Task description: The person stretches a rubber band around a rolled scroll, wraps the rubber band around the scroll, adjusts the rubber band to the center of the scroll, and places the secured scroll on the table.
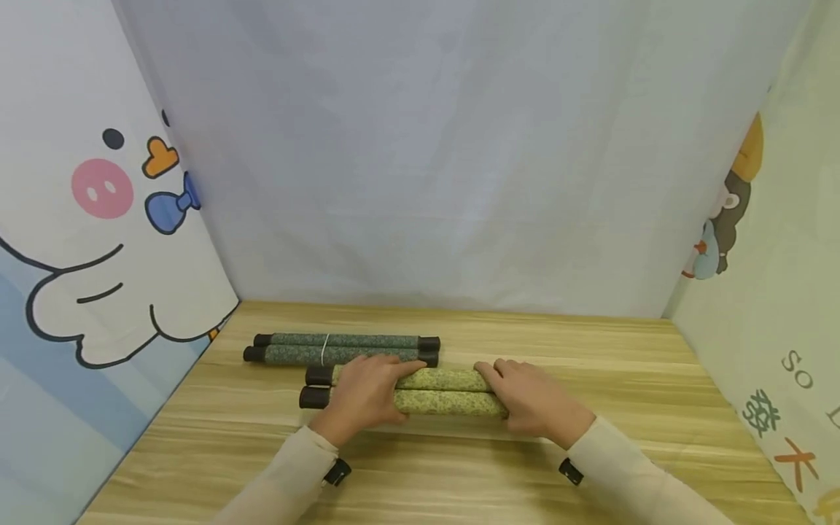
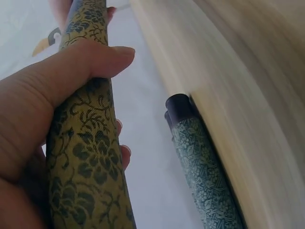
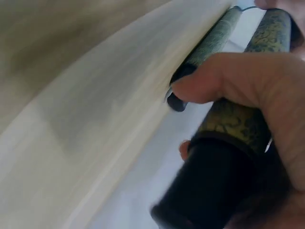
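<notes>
Two yellow, dark-flowered rolled scrolls (image 1: 449, 402) with black end knobs lie parallel, side by side, in the head view. My left hand (image 1: 364, 396) grips them near their left end; its thumb (image 2: 90, 64) wraps over the patterned cloth in the left wrist view. At the other end, my right hand (image 1: 534, 402) grips the same pair, and the right wrist view shows its thumb (image 3: 228, 78) across a roll beside a black knob (image 3: 205, 186). Just beyond, two green patterned scrolls (image 1: 367, 355) with black knobs rest on the table, a white string around them.
The wood-grain table (image 1: 590, 350) extends around the scrolls to a pale cloth backdrop (image 1: 446, 182). Cartoon-printed cloth hangs at the left (image 1: 65, 292) and the right (image 1: 741, 328). Each wrist wears a small black device (image 1: 337, 472).
</notes>
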Demonstrator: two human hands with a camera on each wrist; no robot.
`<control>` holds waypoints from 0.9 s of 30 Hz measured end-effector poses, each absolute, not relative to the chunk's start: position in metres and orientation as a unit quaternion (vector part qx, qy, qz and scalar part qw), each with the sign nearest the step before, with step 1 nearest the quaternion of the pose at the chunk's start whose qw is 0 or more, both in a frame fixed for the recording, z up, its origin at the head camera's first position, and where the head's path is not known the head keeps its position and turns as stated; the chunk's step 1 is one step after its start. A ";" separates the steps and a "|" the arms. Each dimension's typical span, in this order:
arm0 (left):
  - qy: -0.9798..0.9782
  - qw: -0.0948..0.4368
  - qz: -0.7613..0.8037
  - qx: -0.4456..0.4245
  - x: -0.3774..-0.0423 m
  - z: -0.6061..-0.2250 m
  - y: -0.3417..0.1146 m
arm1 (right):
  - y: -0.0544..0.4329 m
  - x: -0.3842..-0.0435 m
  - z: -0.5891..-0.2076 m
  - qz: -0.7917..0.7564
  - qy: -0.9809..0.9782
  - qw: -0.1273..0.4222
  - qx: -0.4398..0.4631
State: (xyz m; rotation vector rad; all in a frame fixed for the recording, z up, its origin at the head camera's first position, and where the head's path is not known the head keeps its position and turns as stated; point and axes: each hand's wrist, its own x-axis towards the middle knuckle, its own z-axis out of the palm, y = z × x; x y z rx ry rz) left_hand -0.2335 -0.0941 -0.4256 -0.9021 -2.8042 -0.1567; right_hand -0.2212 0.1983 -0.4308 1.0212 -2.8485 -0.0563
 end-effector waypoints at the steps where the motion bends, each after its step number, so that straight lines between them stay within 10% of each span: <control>1: -0.947 0.098 -0.051 -0.303 -0.233 -0.426 -0.093 | 0.195 -0.220 -0.431 -0.018 -0.939 0.061 0.337; 27: -0.949 0.038 -0.089 -0.301 -0.232 -0.436 -0.097 | 0.174 -0.220 -0.434 -0.026 -0.931 0.079 0.356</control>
